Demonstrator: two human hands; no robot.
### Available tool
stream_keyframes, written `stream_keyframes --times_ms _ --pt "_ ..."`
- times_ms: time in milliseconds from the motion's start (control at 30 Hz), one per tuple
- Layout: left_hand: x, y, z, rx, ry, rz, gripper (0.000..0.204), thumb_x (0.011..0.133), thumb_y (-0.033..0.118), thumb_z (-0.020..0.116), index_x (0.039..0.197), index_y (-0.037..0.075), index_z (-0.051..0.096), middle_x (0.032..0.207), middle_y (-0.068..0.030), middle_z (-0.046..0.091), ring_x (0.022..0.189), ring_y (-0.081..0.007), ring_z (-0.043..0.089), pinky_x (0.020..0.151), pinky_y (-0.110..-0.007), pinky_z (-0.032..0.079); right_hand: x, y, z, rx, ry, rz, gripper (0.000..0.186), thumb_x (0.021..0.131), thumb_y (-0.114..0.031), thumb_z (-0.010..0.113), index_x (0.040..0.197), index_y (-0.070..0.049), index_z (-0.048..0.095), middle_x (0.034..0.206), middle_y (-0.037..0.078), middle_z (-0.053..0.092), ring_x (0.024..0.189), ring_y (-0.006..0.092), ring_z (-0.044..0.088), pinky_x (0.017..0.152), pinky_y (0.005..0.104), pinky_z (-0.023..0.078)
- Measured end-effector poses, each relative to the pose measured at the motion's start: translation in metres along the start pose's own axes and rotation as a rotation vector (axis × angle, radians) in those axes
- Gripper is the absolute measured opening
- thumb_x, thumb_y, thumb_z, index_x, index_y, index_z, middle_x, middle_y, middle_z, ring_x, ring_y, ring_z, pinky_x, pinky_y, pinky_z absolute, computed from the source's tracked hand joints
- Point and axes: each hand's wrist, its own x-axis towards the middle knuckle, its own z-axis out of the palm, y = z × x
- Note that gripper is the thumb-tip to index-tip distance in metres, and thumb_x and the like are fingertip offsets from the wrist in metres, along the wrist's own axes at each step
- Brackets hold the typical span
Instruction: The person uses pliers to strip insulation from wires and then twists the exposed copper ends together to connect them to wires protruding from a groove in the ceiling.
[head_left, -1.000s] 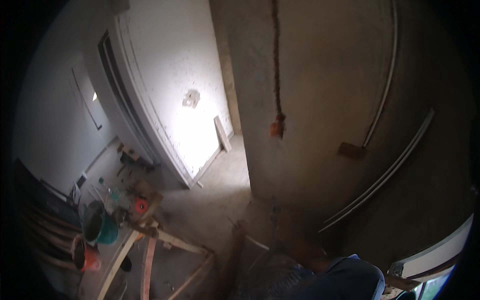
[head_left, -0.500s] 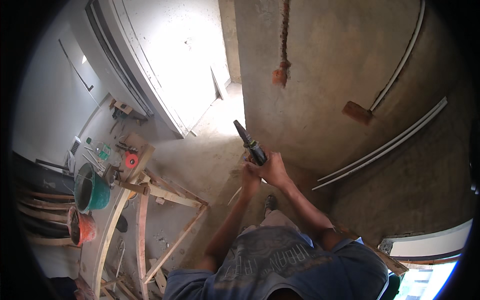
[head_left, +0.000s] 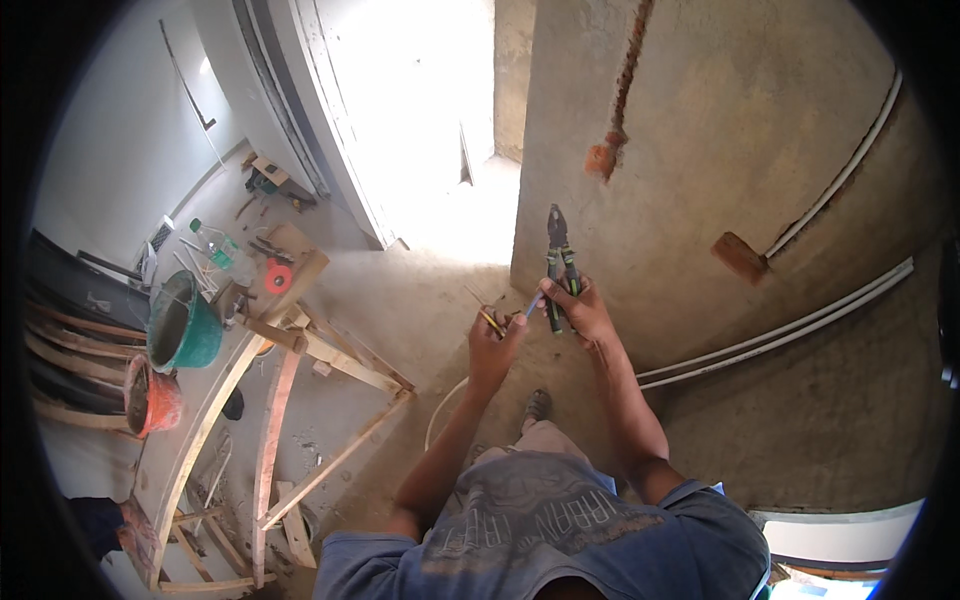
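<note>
My right hand is wrapped round a pair of combination pliers with black and green handles. Their jaws point up and away from me, and the handles stand slightly apart. Between my hands runs a thin blue wire; my right fingertips touch its upper end. My left hand, a little lower, pinches several thin wires, among them a yellow wire. Their tips fan out above the fingers. A pale cable hangs in a curve beside my left forearm.
To the left stands a wooden trestle with tools and a red round object on top. Beyond it are a green bucket, an orange bucket and a plastic bottle. White pipes lean along the right wall. Another person's dark sleeve shows lower left.
My hands have moved apart from being close together round the pliers. The pliers have swung more upright and to the right in my right hand, and the wires now show. The view has shifted slightly.
</note>
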Motion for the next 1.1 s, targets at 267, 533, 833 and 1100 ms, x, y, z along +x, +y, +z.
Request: stream_keyframes --times_ms 267,533,833,1100 --pt "-0.003 -0.003 -0.033 0.125 0.074 0.016 0.021 0.089 0.009 0.067 0.087 0.006 0.046 0.075 -0.0070 0.060 0.063 -0.0108 0.057 0.057 -0.024 0.046 -0.044 0.013 -0.054 -0.578 -0.208 -0.030 0.039 0.093 -0.040 0.062 0.096 -0.001 0.064 0.072 0.001 0.058 0.067 0.0100 0.052 0.063 0.0281 0.042" --pt "-0.007 -0.001 -0.032 0.136 0.009 -0.133 0.022 0.089 0.016 0.068 0.100 -0.002 0.063 0.079 -0.0069 0.066 0.064 -0.0109 0.059 0.059 -0.024 0.047 -0.061 0.018 -0.050 -0.785 -0.384 0.046 0.028 0.096 -0.030 0.059 0.095 -0.002 0.061 0.067 0.000 0.048 0.063 0.0083 0.043 0.055 0.0296 0.037" --pt "-0.015 -0.011 -0.019 0.188 -0.012 -0.156 0.022 0.089 0.016 0.068 0.098 -0.004 0.065 0.077 -0.0061 0.067 0.065 -0.0090 0.060 0.060 -0.023 0.050 -0.050 -0.010 -0.036 -0.944 -0.425 0.024 0.031 0.091 -0.029 0.061 0.093 0.001 0.061 0.071 0.022 0.058 0.067 0.0363 0.056 0.063 0.0433 0.042" --pt "-0.012 -0.011 -0.019 0.212 -0.038 -0.118 0.020 0.089 0.015 0.067 0.097 -0.004 0.065 0.076 -0.0054 0.066 0.066 -0.0086 0.060 0.060 -0.023 0.050 -0.045 -0.018 -0.034 -1.099 -0.470 -0.202 0.025 0.091 -0.024 0.059 0.095 0.001 0.059 0.079 0.018 0.058 0.072 0.0344 0.057 0.066 0.0434 0.044"
